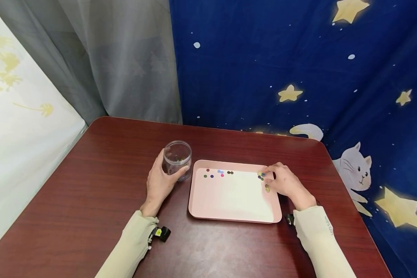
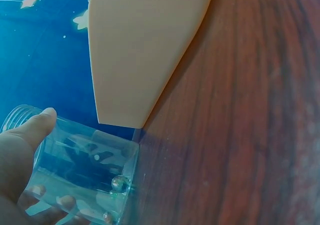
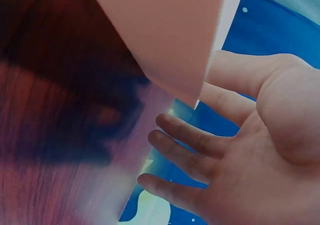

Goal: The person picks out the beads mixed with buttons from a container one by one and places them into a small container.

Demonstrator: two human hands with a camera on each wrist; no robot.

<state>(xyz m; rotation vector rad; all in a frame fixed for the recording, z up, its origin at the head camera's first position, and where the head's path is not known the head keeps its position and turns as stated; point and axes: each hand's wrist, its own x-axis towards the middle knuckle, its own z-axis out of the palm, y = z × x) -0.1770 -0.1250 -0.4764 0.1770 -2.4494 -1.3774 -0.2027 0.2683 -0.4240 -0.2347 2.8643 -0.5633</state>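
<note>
In the head view my left hand (image 1: 161, 183) grips a clear jar (image 1: 178, 158) from its left side, thumb across the front. Low inside the jar lie a few small glassy marbles (image 2: 119, 183), seen in the left wrist view. My right hand (image 1: 285, 180) reaches over the right rim of a pink tray (image 1: 234, 221), thumb and forefinger parted beside a cluster of small coloured round pieces (image 1: 260, 177). Its other fingers stay outside the tray wall, extended in the right wrist view. Yellowish glassy pieces (image 1: 267, 189) lie just below the thumb.
Farther left in the tray are several small round pieces (image 1: 222, 175) in red, green, blue, pink and brown. Jar and tray stand close together on a dark red wooden table (image 1: 90, 185). A blue star-patterned curtain (image 1: 236, 69) and a grey curtain (image 1: 135, 58) hang behind it.
</note>
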